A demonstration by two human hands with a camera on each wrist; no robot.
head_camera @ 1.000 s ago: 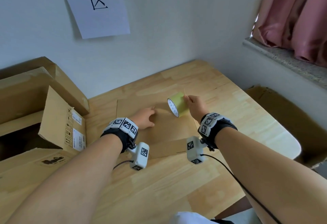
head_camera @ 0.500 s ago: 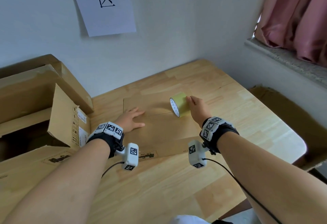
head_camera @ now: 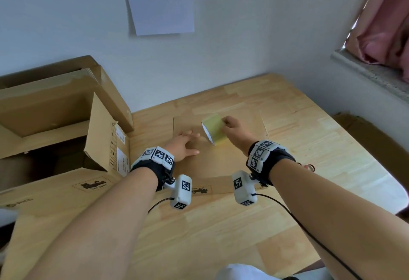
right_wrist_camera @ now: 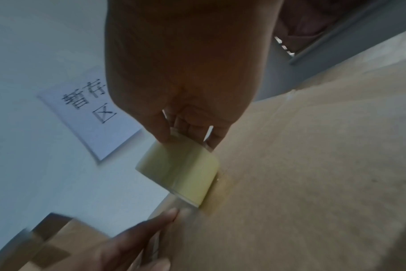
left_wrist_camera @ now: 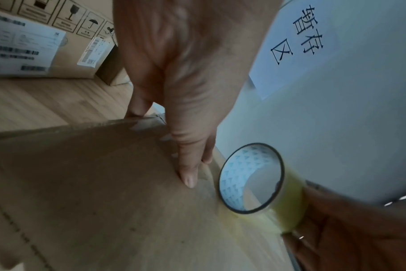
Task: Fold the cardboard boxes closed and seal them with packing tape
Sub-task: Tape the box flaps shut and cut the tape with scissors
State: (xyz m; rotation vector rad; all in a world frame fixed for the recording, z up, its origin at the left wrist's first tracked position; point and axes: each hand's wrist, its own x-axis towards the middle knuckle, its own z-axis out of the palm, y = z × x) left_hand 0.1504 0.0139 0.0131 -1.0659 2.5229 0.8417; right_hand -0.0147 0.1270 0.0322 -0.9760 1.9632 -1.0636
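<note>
- Flat cardboard box lying on the wooden table, in the middle, a little way out from the white wall.
- Left hand lying flat on the box top, fingers straight and pressing down, gripping nothing.
- Left fingertips just beside the roll of tape, close but not clearly touching.
- Right hand wrapped round the roll of tape, thumb on one side, fingers on the other, a firm hold.
- Roll standing on its edge on the box, yellowish outside, white inside with little triangle marks, open hole facing the left hand.
- A shiny strip of tape stuck down on the cardboard right under the roll, reaching toward the left fingers.
- Big open cardboard box at the left side of the table, flaps up, white labels and small black signs on the side.
- White paper sign with black writing stuck on the wall above the table.
- Pink curtain hanging at the top right, over a grey ledge.
- Black bands with white checkered blocks on both wrists, a thin black cable hanging from each.
</note>
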